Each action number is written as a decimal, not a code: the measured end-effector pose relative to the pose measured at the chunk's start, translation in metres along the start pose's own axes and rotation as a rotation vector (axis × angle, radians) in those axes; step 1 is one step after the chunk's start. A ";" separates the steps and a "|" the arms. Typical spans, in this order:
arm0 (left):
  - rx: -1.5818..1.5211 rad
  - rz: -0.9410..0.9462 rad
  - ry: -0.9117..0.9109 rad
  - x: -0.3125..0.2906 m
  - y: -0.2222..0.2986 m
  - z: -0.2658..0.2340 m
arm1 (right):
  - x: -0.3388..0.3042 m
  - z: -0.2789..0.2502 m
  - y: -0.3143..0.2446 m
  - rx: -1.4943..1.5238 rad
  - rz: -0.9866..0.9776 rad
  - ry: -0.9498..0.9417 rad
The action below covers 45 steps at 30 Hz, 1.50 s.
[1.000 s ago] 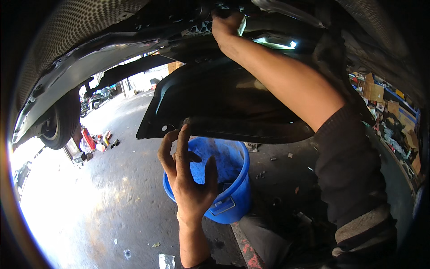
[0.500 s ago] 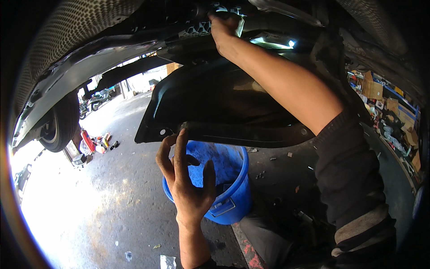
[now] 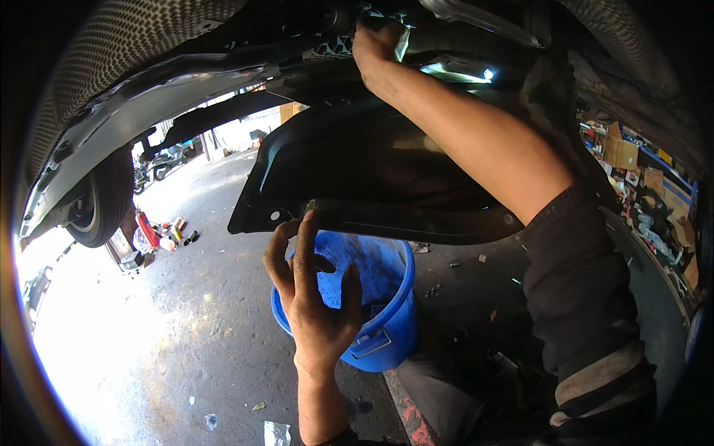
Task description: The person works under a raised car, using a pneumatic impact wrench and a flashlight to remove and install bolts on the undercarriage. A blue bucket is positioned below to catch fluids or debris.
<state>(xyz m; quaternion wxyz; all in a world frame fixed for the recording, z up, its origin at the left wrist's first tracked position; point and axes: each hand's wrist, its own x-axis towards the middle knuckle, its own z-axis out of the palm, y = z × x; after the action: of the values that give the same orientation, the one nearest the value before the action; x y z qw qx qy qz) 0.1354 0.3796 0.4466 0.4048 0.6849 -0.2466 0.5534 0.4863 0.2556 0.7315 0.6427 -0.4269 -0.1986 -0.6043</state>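
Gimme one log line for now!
left hand: at edge of black panel | right hand: up at car's underside | blue bucket: below panel

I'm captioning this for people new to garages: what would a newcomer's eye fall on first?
Probably the bright blue bucket on the floor, low in the centre. Just above it in view spreads a broad dark panel, whose lower edge the left grip seems to touch. At top centre, the right grip is raised to the vehicle's underside.

A broad black panel (image 3: 357,172) hangs, seemingly tilted, pierced at left.
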 end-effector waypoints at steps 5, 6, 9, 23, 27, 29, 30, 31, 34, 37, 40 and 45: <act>-0.012 -0.001 -0.006 -0.001 -0.002 -0.001 | 0.002 -0.003 -0.001 -0.069 0.034 0.007; -0.015 -0.004 -0.006 -0.001 -0.002 -0.001 | 0.003 -0.003 -0.001 -0.034 -0.007 0.027; -0.006 0.002 -0.001 -0.001 -0.003 0.000 | 0.005 -0.002 0.003 0.073 -0.099 -0.004; -0.022 0.009 -0.007 -0.002 -0.004 0.000 | 0.011 -0.007 0.000 0.008 -0.077 -0.059; -0.014 0.012 0.002 -0.002 -0.005 0.000 | 0.004 -0.012 -0.011 -0.094 0.015 -0.047; -0.012 0.020 0.006 -0.001 -0.005 0.000 | 0.001 -0.012 -0.013 -0.083 0.025 -0.039; -0.012 0.022 0.005 -0.001 -0.005 0.001 | 0.000 -0.012 -0.014 -0.191 0.122 -0.026; -0.028 0.029 0.008 0.000 -0.005 0.001 | 0.001 -0.012 -0.014 -0.164 0.092 -0.026; -0.013 0.026 0.000 0.000 -0.004 0.001 | 0.008 -0.015 -0.014 -0.160 0.135 -0.072; -0.066 0.004 -0.024 -0.001 -0.004 -0.003 | 0.009 -0.015 -0.017 -0.259 0.018 -0.015; -0.102 -0.011 -0.044 -0.002 -0.003 -0.006 | -0.002 -0.008 -0.025 -0.215 0.087 -0.114; -0.056 0.019 -0.047 -0.001 -0.007 -0.003 | -0.037 0.008 -0.038 -0.172 0.147 -0.227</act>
<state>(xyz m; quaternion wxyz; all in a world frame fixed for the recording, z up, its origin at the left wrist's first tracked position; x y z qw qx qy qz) 0.1393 0.3861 0.4436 0.4124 0.6838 -0.2781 0.5338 0.4453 0.2884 0.7192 0.6197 -0.5593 -0.1856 -0.5183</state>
